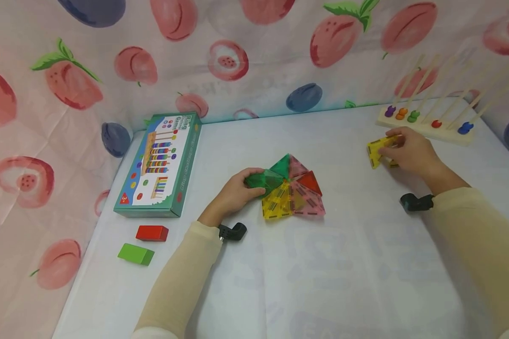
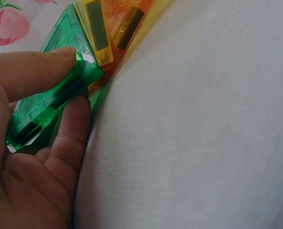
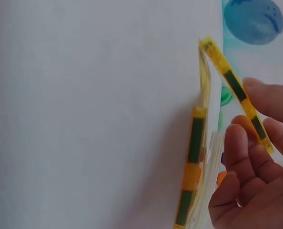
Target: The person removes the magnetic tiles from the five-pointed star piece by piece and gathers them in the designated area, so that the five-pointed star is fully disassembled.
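Observation:
My left hand (image 1: 232,190) grips a green translucent magnetic tile (image 1: 263,179) at the left side of a tile cluster, thumb on one face and fingers behind. Around the cluster's middle stand a second green tile (image 1: 281,165), a yellow tile (image 1: 275,202), pink tiles (image 1: 308,200) and a red tile (image 1: 309,181), tilted against one another. Off to the right, my right hand (image 1: 413,151) pinches a yellow magnetic tile (image 3: 236,87) between thumb and fingers. Another yellow tile (image 3: 195,138) meets it at the top in the right wrist view, the pair forming a narrow V.
A ring game box (image 1: 163,165) lies at the back left. In front of it are a red block (image 1: 151,233) and a green block (image 1: 135,254). A wooden peg stand (image 1: 426,127) with several coloured beads is close behind my right hand. Fruit-print cloth (image 1: 254,94) hangs behind the table.

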